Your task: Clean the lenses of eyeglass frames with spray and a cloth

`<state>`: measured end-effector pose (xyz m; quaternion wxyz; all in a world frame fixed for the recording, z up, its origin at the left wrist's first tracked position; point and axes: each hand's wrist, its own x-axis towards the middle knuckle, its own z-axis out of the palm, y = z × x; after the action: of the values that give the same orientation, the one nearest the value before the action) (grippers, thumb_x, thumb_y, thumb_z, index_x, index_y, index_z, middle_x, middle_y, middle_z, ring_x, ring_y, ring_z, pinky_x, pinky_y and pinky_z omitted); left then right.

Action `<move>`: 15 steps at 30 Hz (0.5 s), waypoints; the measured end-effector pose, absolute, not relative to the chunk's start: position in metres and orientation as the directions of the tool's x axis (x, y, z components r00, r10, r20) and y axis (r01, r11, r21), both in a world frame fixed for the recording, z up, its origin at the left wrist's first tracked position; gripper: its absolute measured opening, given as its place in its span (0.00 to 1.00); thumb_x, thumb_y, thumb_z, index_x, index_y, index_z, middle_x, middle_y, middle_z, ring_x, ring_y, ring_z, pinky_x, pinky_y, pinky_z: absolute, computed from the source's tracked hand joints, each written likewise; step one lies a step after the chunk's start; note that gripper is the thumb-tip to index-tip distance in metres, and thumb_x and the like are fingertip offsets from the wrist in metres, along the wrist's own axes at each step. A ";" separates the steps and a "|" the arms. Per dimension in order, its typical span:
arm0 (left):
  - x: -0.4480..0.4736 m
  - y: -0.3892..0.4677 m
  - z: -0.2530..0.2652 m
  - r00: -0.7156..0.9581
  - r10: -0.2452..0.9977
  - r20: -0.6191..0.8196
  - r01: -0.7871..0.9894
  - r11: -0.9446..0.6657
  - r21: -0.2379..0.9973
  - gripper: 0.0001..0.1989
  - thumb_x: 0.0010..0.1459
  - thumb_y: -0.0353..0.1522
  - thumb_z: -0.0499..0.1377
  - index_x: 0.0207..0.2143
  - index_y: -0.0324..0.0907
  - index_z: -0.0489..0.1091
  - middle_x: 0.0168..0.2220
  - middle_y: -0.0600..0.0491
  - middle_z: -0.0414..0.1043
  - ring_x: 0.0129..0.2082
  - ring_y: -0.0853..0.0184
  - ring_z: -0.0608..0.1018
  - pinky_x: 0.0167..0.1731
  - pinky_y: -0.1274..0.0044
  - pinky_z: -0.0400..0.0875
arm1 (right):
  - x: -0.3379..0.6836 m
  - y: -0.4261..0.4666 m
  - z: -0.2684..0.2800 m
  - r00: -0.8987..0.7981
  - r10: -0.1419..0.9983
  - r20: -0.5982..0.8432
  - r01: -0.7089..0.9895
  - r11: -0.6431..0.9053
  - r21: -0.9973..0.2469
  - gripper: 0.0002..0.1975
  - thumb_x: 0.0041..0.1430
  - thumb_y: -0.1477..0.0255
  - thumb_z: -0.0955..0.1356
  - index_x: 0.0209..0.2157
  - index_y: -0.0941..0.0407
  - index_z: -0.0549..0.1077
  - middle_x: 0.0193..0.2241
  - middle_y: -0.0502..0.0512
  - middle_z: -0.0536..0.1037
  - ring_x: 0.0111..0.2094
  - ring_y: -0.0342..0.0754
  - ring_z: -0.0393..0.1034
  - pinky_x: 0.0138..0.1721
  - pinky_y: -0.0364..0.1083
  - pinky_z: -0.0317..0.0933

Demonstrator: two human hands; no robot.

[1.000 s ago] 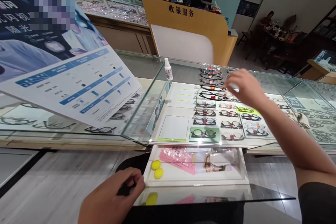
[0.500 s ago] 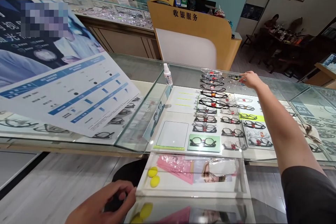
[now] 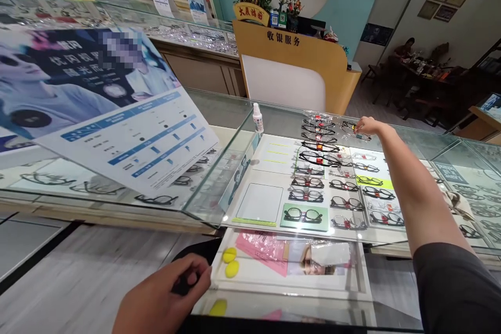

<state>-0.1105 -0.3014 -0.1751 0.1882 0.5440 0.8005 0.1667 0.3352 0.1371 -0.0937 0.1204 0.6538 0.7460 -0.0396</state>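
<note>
The right hand [image 3: 368,125] is reaching far across the glass counter [image 3: 219,115], arm at full stretch, its fingers closing on a pair of dark-framed glasses [image 3: 354,130] lying at the far edge of the counter top, at the back of the rows of frames. Whether the fingers are fully clamped on the frame is too small to tell. The left hand [image 3: 168,295] is curling loosely at the counter's near edge, thumb and fingertips touching the front left corner of a pulled-out white drawer [image 3: 289,284]; whether it is pinching anything cannot be told.

Beside the reaching hand, other black frames [image 3: 319,141] are lying close together in a column, some in clear wrapping. A small white spray bottle [image 3: 257,117] is standing upright to their left, well apart from the hand. A large printed poster [image 3: 129,130] is leaning over the counter's left end. Two yellow lumps [image 3: 230,262] are sitting in the drawer's left corner.

With the arm this extended, the grip looks weak: the glasses could slip onto the glass top, or the wrist could be dragging neighbouring frames out of line.
</note>
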 end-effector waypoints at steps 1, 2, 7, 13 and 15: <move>-0.110 -0.301 -0.175 -0.336 0.934 -0.124 0.804 0.353 0.478 0.17 0.60 0.45 0.51 0.28 0.46 0.73 0.26 0.59 0.73 0.25 0.71 0.72 0.29 0.79 0.60 | 0.333 0.135 -0.093 -0.101 0.966 -0.240 0.987 0.128 0.098 0.13 0.63 0.69 0.69 0.44 0.54 0.85 0.52 0.65 0.79 0.59 0.63 0.67 0.56 0.53 0.68; -0.111 -0.301 -0.175 -0.332 0.935 -0.125 0.803 0.349 0.483 0.16 0.59 0.45 0.52 0.28 0.46 0.73 0.26 0.59 0.73 0.25 0.71 0.72 0.29 0.79 0.60 | 0.331 0.132 -0.091 -0.085 0.966 -0.244 0.989 0.111 0.098 0.14 0.63 0.69 0.69 0.45 0.55 0.85 0.50 0.66 0.80 0.58 0.62 0.69 0.55 0.53 0.68; -0.120 -0.299 -0.183 -0.273 0.955 -0.117 0.829 0.295 0.475 0.18 0.60 0.46 0.52 0.29 0.46 0.74 0.27 0.58 0.75 0.24 0.71 0.73 0.28 0.79 0.61 | 0.319 0.109 -0.079 -0.023 0.981 -0.192 0.996 0.039 0.077 0.14 0.64 0.73 0.68 0.45 0.57 0.85 0.46 0.67 0.82 0.56 0.61 0.71 0.54 0.52 0.67; -0.129 -0.296 -0.188 -0.205 0.959 -0.195 0.864 0.271 0.424 0.19 0.61 0.48 0.51 0.31 0.47 0.74 0.30 0.57 0.77 0.29 0.68 0.77 0.30 0.78 0.62 | 0.300 0.051 -0.040 -0.202 0.978 -0.052 0.976 0.196 -0.100 0.17 0.71 0.68 0.64 0.48 0.60 0.82 0.59 0.66 0.75 0.59 0.58 0.70 0.61 0.51 0.61; -0.130 -0.296 -0.187 -0.168 0.963 -0.212 0.873 0.245 0.422 0.18 0.60 0.47 0.51 0.30 0.47 0.72 0.30 0.58 0.77 0.30 0.67 0.76 0.30 0.78 0.62 | 0.286 0.016 -0.024 -0.398 0.917 -0.007 0.867 0.373 -0.331 0.17 0.70 0.64 0.65 0.43 0.59 0.82 0.55 0.64 0.76 0.55 0.56 0.72 0.61 0.51 0.62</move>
<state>-0.1297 -0.2962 -0.1868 0.2210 0.6061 0.7573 0.1014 0.2865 0.0165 -0.0237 -0.0894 0.5414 0.8238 -0.1422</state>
